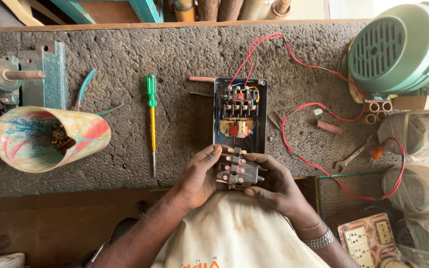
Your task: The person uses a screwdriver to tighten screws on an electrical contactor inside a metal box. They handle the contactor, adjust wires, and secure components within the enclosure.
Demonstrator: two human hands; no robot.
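Both hands hold 1 small grey contact block point(238, 171) with copper-coloured studs, just above the person's lap at the near edge of the desk point(175, 59). The left hand point(198, 176) is clenched on its left side, and the right hand point(273, 182) grasps its right side, thumb on top. Just beyond the block lies an open black starter box point(240, 114) with red wires point(299, 106) that run to a green motor point(398, 47). To the left lie a green screwdriver point(152, 116) and a painted tin can point(45, 139) on its side.
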